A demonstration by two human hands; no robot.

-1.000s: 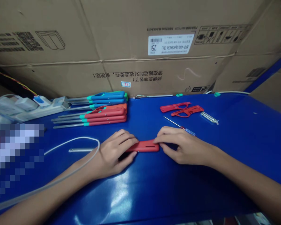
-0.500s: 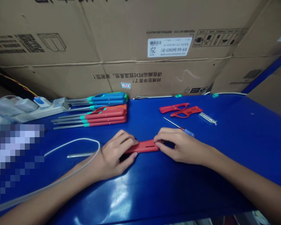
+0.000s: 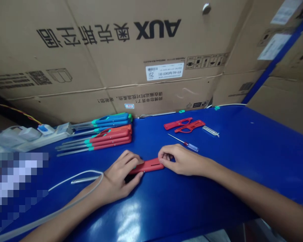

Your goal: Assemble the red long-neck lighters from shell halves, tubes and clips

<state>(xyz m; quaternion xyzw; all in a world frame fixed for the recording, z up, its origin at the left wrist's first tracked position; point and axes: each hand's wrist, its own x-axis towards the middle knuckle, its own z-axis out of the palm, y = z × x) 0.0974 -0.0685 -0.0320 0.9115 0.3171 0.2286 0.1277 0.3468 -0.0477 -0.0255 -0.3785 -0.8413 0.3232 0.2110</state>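
A long-nosed red lighter (image 3: 150,166) lies on the blue tabletop, its metal tube pointing left beneath my left wrist. My left hand (image 3: 122,173) grips the front of the red handle, thumb on the near side and fingers over the far side. At the handle's right end, the thumb and curled fingers of my right hand (image 3: 180,160) are pinched together against it; any small part between the fingertips is hidden. A screwdriver (image 3: 190,145) with a clear handle lies just beyond my right hand. Behind it are two red handle shells (image 3: 192,126).
Finished-looking lighters (image 3: 113,139) in red, orange and blue are stacked at the back left. Near them sits a power strip (image 3: 46,134) with plugs. Small metal tubes (image 3: 210,131) lie right of the shells. A white cable (image 3: 75,174) crosses my left forearm. A cardboard box wall (image 3: 131,67) stands behind.
The camera view has tilted up and turned slightly right, so everything sits lower and further left. Both hands stay on the lighter, the right fingers a little more curled at its end.
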